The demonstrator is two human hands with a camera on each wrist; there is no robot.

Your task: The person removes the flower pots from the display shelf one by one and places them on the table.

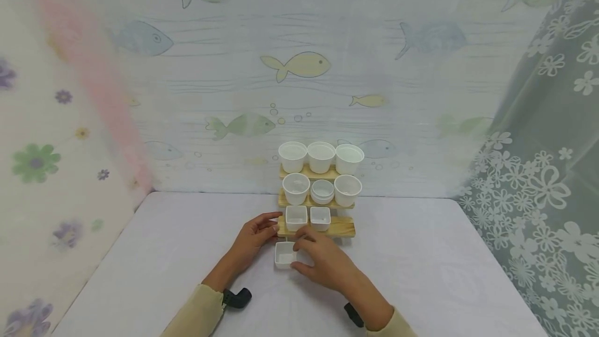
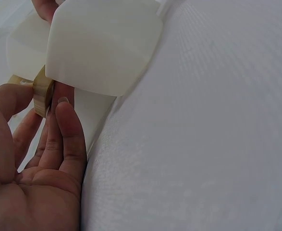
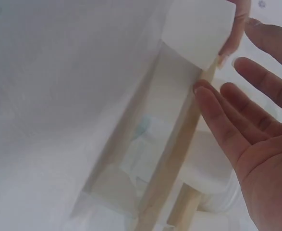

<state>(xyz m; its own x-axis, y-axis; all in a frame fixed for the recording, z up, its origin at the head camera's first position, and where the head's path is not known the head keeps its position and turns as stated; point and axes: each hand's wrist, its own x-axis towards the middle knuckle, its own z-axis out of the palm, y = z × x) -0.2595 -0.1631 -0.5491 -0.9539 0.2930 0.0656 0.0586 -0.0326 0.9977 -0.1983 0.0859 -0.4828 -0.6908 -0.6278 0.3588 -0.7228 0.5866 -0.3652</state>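
My left hand is at the left end of the lowest wooden shelf; in the left wrist view its thumb and fingers pinch the wooden end. In front of that shelf, a small square white cup stands on the table. My right hand hovers at this cup's right rim, thumb on the near side. The right wrist view shows its fingers fairly straight, just above the rim of the square cup; contact is unclear. Two more square cups stand on the lowest shelf.
Round white cups and a shorter round tub occupy the middle shelf. Several taller white cups line the top shelf. A white cloth covers the table, and a fish-patterned backdrop hangs behind.
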